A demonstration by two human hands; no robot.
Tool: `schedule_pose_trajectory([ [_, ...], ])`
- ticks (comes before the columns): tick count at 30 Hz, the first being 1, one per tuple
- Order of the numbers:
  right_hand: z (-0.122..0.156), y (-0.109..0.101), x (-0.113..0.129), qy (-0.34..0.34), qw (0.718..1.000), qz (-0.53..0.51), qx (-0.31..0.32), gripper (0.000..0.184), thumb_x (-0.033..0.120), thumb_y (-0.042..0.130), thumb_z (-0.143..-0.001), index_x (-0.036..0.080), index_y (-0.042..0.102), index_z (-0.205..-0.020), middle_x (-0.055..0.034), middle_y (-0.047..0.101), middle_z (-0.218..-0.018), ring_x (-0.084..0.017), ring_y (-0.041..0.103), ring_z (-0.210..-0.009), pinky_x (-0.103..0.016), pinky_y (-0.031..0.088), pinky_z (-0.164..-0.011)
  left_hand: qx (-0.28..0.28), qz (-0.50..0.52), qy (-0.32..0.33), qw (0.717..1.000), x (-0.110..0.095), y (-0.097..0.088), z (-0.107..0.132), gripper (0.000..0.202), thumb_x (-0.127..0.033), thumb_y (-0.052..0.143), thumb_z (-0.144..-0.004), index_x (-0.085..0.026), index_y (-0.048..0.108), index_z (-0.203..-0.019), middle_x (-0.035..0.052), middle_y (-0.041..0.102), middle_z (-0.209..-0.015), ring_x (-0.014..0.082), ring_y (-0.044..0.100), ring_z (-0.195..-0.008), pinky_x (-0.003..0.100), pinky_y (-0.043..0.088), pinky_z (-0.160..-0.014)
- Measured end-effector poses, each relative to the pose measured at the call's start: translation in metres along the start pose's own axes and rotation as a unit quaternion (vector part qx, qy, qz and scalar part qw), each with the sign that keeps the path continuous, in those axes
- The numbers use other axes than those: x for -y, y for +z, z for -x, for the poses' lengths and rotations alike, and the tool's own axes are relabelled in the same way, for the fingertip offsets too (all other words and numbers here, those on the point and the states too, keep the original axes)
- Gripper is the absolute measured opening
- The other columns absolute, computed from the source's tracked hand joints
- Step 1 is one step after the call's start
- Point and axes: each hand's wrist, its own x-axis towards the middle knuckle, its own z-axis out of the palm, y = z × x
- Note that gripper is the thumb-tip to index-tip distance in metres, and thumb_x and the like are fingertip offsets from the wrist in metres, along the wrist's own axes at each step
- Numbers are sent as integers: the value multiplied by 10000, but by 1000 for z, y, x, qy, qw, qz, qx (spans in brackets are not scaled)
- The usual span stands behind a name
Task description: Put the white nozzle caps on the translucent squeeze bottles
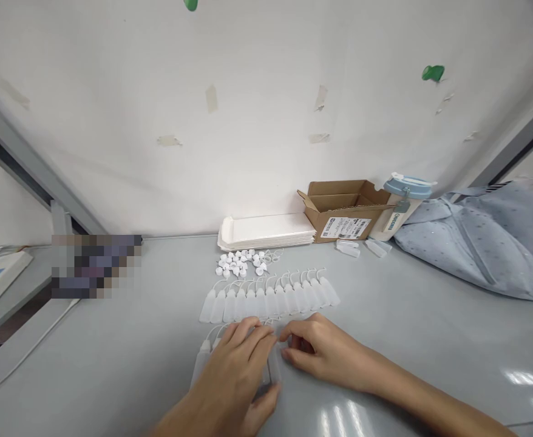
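My left hand [241, 364] lies over a front row of flat, translucent white plastic tubes [200, 364], its fingers across their tops and its thumb at the lower end of the rightmost one. Most of this row is hidden under the hand. Close to its right edge, my right hand [314, 346] has curled fingers, thumb and index almost together; whatever is between them is hidden. Behind both hands stretches a second row of similar tubes [260, 301], side by side, each with a thin curved string at its narrow top.
Small white caps [241, 262] lie piled behind the rows, beside some loose loops. Farther back are stacked white trays [266, 230], an open cardboard box [346, 212], a blue-lidded cup [403, 206] and a light-blue bag [467, 243]. Several loose clear pieces [348, 247] lie before the box.
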Motion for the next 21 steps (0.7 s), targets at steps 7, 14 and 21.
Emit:
schedule_pose_trajectory([
  [7,-1,5,-2,-9,1000,4,2,197,167,534,-795,152,675,-932,-17,668,-641,-128,588,-560,-200,423,-541,-26,-30,18,999,3,1,5,425,-218,619,-707,-147,566,-1123,102,660,-1083,295,558,-1035,403,509,-836],
  [14,-1,9,-4,-20,1000,7,1,185,169,540,-791,151,678,-914,-17,674,-637,-124,585,-558,-195,415,-542,-11,-39,32,999,4,-4,3,393,-199,621,-692,-150,578,-1080,106,655,-1090,291,556,-1030,411,508,-835],
  [21,-3,-1,-3,-23,999,-23,-7,131,158,546,-784,141,675,-774,7,612,-575,-98,526,-514,-183,381,-501,-18,6,10,1000,23,-19,-14,280,-287,529,-848,-180,548,-1106,98,609,-1126,262,494,-1083,416,452,-898],
])
